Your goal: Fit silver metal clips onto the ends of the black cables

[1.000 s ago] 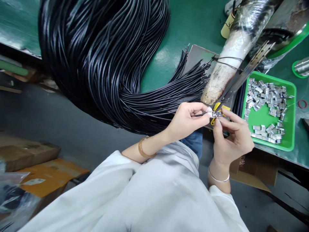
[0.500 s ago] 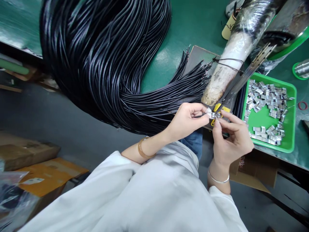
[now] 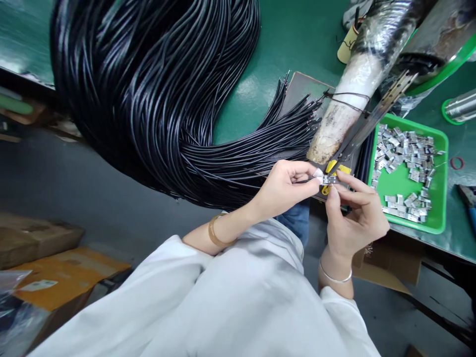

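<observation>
My left hand (image 3: 284, 187), a fingertip wrapped in white, pinches the end of a black cable together with a small silvery metal piece (image 3: 328, 179). Opposite it, my right hand (image 3: 353, 213) has thumb and fingers closed around a thin silvery wire (image 3: 332, 185), which meets the metal piece. The dark tip of a soldering iron (image 3: 357, 136), with a slotted metal barrel, comes down from the upper right onto that same spot. Yellow pieces (image 3: 330, 166) lie beneath the tip. Whether the wire and tip actually touch is too small to tell.
A thick bundle of black cables (image 3: 156, 99) covers the green table's left side. Beside my right hand stands a green tray (image 3: 441, 198) of small metal pieces. A plastic-wrapped tube (image 3: 342, 106) slants above my hands. Pliers (image 3: 468, 198) and a silvery spool (image 3: 461, 106) are far right.
The whole view has shifted slightly, so the table things sit further left. Both hands keep their pinch at the iron tip, and the pliers at the right edge show more.
</observation>
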`<state>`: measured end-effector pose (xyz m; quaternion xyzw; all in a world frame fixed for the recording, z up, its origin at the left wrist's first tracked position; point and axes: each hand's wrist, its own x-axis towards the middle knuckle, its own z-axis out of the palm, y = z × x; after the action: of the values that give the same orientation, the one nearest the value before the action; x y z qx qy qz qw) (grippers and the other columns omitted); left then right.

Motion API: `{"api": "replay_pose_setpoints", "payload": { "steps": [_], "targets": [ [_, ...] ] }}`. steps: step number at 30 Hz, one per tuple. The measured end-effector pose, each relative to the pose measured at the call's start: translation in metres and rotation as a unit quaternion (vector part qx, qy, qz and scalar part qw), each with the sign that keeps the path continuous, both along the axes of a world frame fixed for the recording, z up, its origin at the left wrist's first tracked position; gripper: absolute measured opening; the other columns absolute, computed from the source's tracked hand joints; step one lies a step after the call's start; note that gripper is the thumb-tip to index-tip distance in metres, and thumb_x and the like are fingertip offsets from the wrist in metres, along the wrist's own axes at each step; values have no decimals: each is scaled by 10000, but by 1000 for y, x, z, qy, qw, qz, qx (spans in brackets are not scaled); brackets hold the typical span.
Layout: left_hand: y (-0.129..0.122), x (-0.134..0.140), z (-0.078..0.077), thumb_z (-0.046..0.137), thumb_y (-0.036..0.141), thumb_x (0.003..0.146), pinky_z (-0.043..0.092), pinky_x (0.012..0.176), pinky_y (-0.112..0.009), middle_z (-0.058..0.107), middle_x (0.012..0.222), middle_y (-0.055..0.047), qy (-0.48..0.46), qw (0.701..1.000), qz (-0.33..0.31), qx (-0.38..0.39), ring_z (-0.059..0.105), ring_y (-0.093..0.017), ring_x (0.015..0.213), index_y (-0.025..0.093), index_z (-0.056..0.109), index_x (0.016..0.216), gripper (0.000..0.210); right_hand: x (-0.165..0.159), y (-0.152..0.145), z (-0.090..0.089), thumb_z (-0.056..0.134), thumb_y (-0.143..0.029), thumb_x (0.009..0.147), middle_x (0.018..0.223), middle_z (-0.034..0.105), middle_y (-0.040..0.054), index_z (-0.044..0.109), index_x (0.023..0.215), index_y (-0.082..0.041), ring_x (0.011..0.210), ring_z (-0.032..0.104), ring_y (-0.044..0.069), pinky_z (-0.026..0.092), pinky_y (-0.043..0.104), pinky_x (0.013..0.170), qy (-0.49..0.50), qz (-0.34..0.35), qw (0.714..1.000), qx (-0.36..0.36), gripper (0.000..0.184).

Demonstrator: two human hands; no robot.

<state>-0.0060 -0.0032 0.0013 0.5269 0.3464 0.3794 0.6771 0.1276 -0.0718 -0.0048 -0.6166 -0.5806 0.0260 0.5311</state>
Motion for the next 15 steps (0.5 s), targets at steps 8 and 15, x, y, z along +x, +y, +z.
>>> {"api": "replay_pose_setpoints", "payload": {
  "steps": [8, 15],
  "targets": [
    [-5, 5, 2, 625, 226, 831, 204, 458, -182, 466, 613, 43, 1, 998, 39, 52, 256, -24, 511, 105, 664, 772, 141, 0, 7, 10, 750, -106, 793, 1001, 762, 27, 708, 884, -202, 938, 751, 189, 640, 309, 760, -81, -10, 996, 28, 138],
    [-2, 0, 1, 629, 209, 813, 196, 461, -190, 379, 553, 64, 8, 999, 2, 34, 261, -35, 503, 100, 674, 775, 123, -3, 1, 7, 746, -80, 773, 1054, 759, 47, 650, 832, -187, 902, 756, 177, 646, 311, 774, -66, 4, 997, 45, 155]
  ]
}}
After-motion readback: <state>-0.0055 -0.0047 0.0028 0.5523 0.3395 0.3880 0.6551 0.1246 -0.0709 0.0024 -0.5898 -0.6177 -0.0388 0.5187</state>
